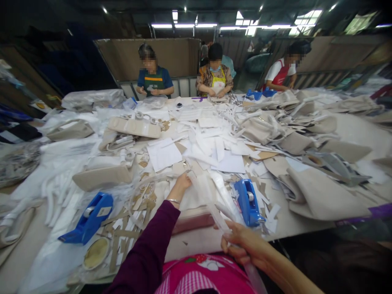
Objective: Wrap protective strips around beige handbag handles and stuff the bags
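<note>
Beyond the right hand a blue tape dispenser blocks the way, with bare counter open to its right.

Left arm stretched forward, purple-sleeved; left hand closed, well out front. Right forearm bare, slanting inward; right hand closer in, fingers curled.

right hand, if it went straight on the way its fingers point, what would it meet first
Past the strip it holds, the right hand would probably meet the pink panel first; its height above that is unclear, so it could pass over.
</note>
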`<action>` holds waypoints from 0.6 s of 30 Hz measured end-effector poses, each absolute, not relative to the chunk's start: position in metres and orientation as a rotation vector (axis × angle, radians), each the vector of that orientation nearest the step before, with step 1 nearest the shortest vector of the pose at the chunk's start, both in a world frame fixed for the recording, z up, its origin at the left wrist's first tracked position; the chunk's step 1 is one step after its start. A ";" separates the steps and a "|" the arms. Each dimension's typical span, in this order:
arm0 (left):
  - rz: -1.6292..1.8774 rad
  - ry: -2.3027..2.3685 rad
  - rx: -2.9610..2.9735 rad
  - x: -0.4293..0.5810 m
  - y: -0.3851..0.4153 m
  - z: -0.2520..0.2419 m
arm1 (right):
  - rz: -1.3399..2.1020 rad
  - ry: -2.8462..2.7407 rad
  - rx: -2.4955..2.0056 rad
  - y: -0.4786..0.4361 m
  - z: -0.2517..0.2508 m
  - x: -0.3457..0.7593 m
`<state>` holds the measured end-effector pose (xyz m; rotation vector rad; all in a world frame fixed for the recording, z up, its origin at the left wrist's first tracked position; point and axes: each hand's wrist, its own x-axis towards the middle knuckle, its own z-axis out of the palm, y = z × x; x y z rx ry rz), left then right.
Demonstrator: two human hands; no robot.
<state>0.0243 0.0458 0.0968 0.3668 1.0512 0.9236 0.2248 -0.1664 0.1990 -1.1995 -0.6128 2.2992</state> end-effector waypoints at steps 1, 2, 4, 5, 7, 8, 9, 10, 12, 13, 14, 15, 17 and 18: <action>0.895 1.076 0.353 0.025 0.039 0.103 | 2.279 -0.637 -1.151 -0.154 0.203 0.225; 0.868 1.075 0.355 0.027 0.029 0.111 | 2.250 -0.662 -1.106 -0.139 0.206 0.224; 0.806 0.963 0.410 0.032 -0.003 0.134 | 2.187 -0.700 -1.035 -0.106 0.213 0.219; 0.772 0.847 0.466 0.035 -0.022 0.146 | 2.150 -0.705 -1.020 -0.088 0.215 0.215; 0.680 0.667 0.597 0.043 -0.057 0.170 | 2.081 -0.690 -1.021 -0.053 0.220 0.205; 0.642 0.655 0.677 0.047 -0.072 0.180 | 2.049 -0.682 -1.030 -0.036 0.222 0.199; 0.613 0.679 0.748 0.050 -0.083 0.187 | 2.028 -0.677 -1.041 -0.021 0.224 0.192; 0.603 0.732 0.808 0.053 -0.090 0.191 | 2.012 -0.677 -1.052 -0.006 0.226 0.186; 0.618 0.862 0.881 0.055 -0.095 0.193 | 1.997 -0.682 -1.069 0.019 0.231 0.174; 0.634 0.912 0.895 0.055 -0.094 0.193 | 1.991 -0.678 -1.076 0.031 0.234 0.168; 0.647 0.944 0.902 0.054 -0.091 0.191 | 1.983 -0.672 -1.078 0.041 0.237 0.164; 0.657 0.966 0.908 0.052 -0.088 0.191 | 1.976 -0.666 -1.072 0.050 0.240 0.160; 0.676 1.000 0.916 0.048 -0.080 0.192 | 1.972 -0.668 -1.034 0.065 0.245 0.155; 0.700 1.024 0.918 0.046 -0.076 0.193 | 1.967 -0.680 -1.015 0.070 0.246 0.155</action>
